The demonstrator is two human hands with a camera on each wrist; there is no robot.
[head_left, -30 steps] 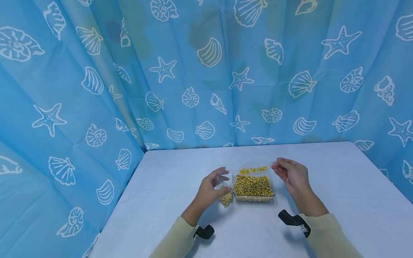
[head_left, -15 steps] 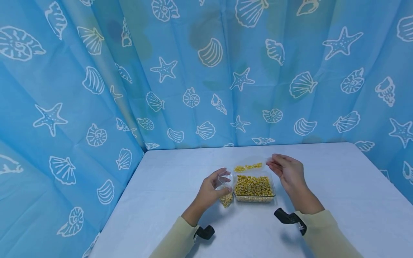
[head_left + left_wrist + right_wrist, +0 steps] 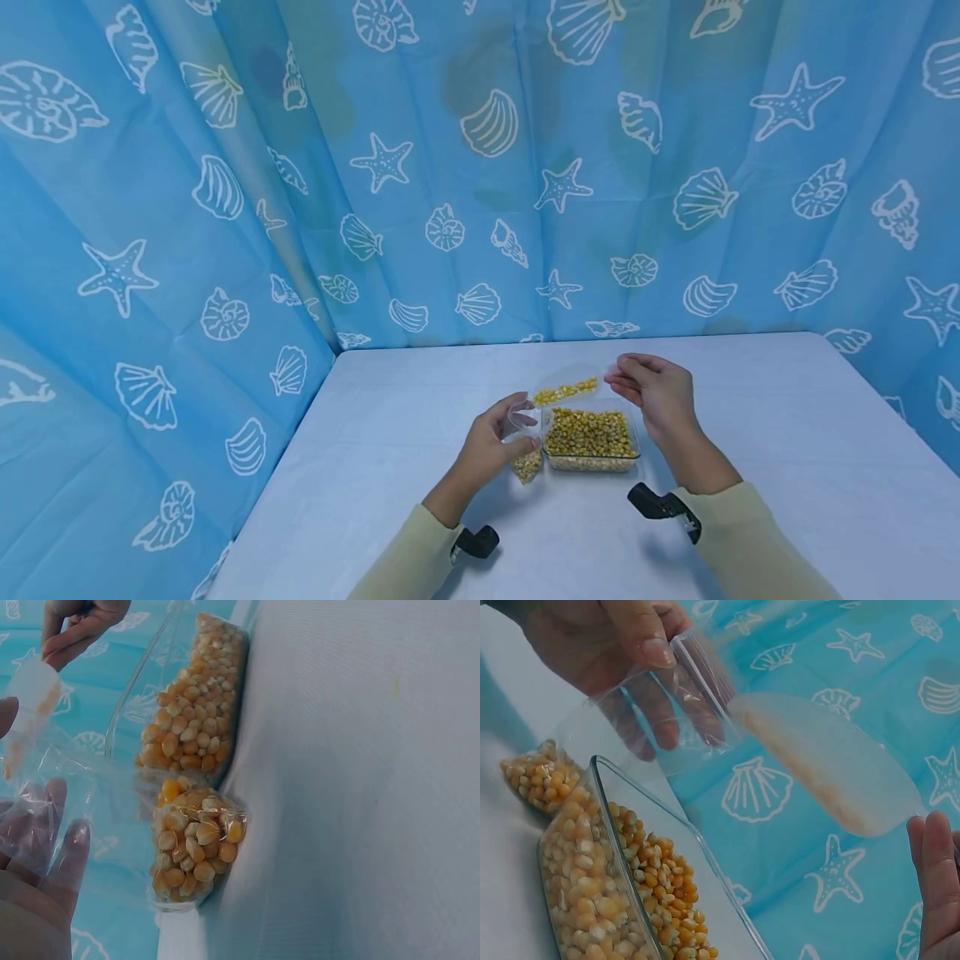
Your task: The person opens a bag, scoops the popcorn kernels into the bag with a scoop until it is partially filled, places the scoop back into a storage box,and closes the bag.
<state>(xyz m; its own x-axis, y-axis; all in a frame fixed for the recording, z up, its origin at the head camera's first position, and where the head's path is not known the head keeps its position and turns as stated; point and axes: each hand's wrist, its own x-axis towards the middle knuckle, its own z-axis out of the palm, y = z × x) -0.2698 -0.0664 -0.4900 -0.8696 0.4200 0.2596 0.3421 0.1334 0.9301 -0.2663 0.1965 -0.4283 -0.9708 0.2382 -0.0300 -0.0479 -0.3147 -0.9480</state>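
Observation:
My left hand [image 3: 483, 442] grips a clear zip bag [image 3: 196, 847] near its mouth, with the fingers spread behind the film. Corn kernels fill the bag's bottom, which hangs low beside a rectangular glass container [image 3: 592, 457]. This container holds many yellow corn kernels [image 3: 667, 885]. My right hand [image 3: 662, 404] pinches one end of a translucent white plastic scoop [image 3: 847, 754] between thumb and fingers. A row of kernels [image 3: 564, 392] lies along the scoop. In the right wrist view the scoop's far end overlaps the bag's mouth.
A white cloth covers the table [image 3: 405, 400]. Behind it and to the left hangs a blue curtain [image 3: 480, 208] printed with shells and starfish. Each wrist wears a black camera mount, one showing by the left sleeve [image 3: 405, 554].
My right hand has moved left, carrying the scoop of kernels over the far side of the container to the bag's mouth. The left hand, bag and container have stayed nearly still.

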